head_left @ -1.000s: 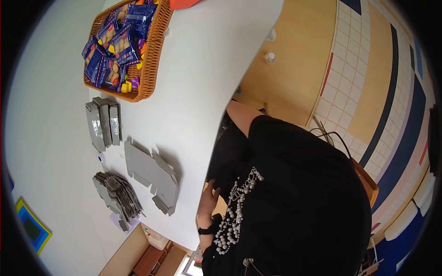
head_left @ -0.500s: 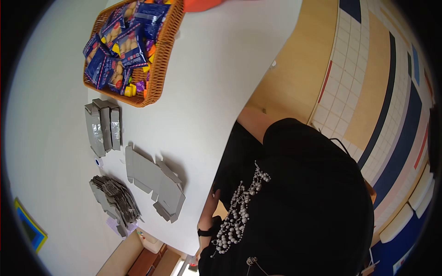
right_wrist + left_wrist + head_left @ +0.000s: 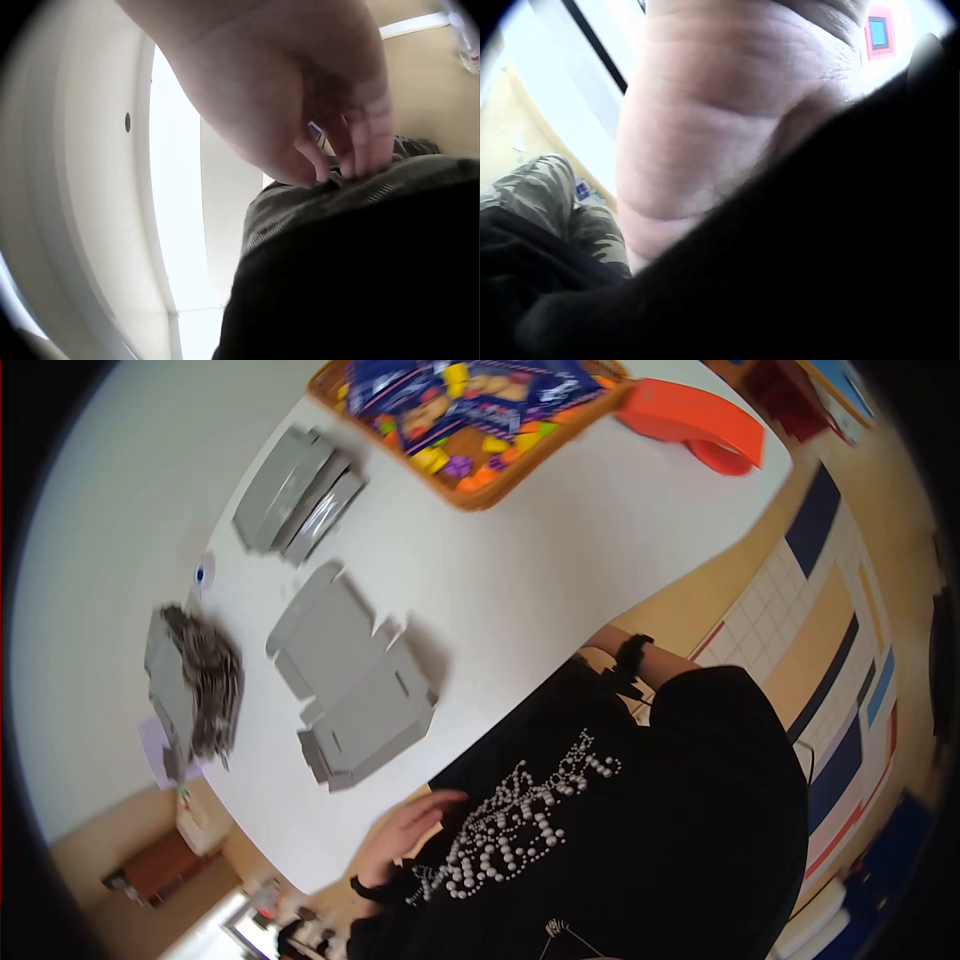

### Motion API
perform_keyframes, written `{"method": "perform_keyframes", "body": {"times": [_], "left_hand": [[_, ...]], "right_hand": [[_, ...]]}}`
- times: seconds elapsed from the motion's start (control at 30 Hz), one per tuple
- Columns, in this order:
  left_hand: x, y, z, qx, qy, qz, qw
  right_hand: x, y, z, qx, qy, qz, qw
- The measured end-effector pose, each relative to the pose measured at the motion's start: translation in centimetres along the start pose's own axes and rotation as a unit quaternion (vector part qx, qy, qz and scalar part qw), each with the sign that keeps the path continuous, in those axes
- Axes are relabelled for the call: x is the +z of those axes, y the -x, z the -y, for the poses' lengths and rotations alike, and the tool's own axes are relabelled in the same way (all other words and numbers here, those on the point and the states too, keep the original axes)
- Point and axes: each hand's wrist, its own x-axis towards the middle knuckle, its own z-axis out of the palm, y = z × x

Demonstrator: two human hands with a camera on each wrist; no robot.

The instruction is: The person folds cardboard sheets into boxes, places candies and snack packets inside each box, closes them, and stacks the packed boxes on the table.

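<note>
In the head view, my left hand [image 3: 408, 828] hangs over the table's near edge with fingers extended, holding nothing visible. An unfolded grey cardboard box [image 3: 375, 710] lies on the white table just beyond it. The left wrist view shows that palm [image 3: 712, 112] close up, its fingers hidden. My right hand [image 3: 606, 638] is mostly hidden low by the table's edge; in the right wrist view the hand [image 3: 300, 90] has its fingertips resting on camouflage trousers [image 3: 300, 206].
A wicker basket [image 3: 475, 498] of blue snack packets and colourful sweets stands at the back. Folded grey boxes [image 3: 285, 490], a stack of flat cardboard [image 3: 205, 680], a small white-and-blue item [image 3: 204, 573] and an orange-red object [image 3: 690, 422] are on the table [image 3: 540, 580].
The head view has turned, shifting the table items and bringing the orange-red object further in. The left hand shows more fully, and the right wrist's black band has come into sight.
</note>
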Motion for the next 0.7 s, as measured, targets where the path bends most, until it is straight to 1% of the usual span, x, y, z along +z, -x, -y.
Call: {"method": "perform_keyframes", "body": {"times": [0.03,0.1,0.17,0.2,0.27,0.33,0.43,0.53,0.57,0.6,0.63,0.67,0.7], "left_hand": [[-0.3,0.0,1.5,-0.014,-0.109,-0.046,0.993],[-1.3,-0.5,6.9,0.009,-0.007,-0.034,0.999],[-2.3,-1.0,6.0,-0.082,0.106,-0.047,0.99],[-0.5,0.1,9.2,-0.074,0.141,-0.074,0.985],[-3.7,-1.8,12.9,-0.057,0.205,-0.139,0.967],[-4.4,-2.8,17.7,-0.045,0.285,-0.211,0.934],[-5.0,-7.3,22.3,-0.04,0.374,-0.299,0.877],[-3.1,-11.0,26.2,-0.041,0.438,-0.358,0.823],[-1.3,-10.7,28.4,-0.043,0.454,-0.375,0.807],[-0.6,-12.7,30.7,-0.051,0.461,-0.38,0.8],[0.1,-13.7,31.9,-0.064,0.472,-0.37,0.797],[0.8,-15.1,33.7,-0.055,0.483,-0.347,0.802],[1.3,-16.2,35.1,-0.044,0.489,-0.321,0.81]], "right_hand": [[-0.9,0.6,-0.3,-0.001,0.013,0.009,1.0],[-2.6,1.0,-0.5,-0.009,0.04,0.032,0.999],[-4.3,1.2,-0.4,-0.017,0.07,0.062,0.995],[-5.4,0.8,-0.1,-0.024,0.091,0.081,0.992],[-7.9,-0.5,1.2,-0.039,0.148,0.133,0.979],[-9.7,-2.2,3.1,-0.054,0.216,0.198,0.955],[-9.8,-5.3,6.6,-0.074,0.292,0.271,0.914],[-8.7,-8.2,10.3,-0.091,0.354,0.311,0.878],[-7.8,-9.0,11.6,-0.097,0.369,0.321,0.867],[-6.6,-9.5,12.5,-0.103,0.381,0.328,0.858],[-5.4,-10.3,12.8,-0.106,0.393,0.33,0.852],[-5.0,-11.2,12.9,-0.108,0.406,0.343,0.84],[-4.7,-12.0,12.8,-0.095,0.444,0.327,0.829]]}}
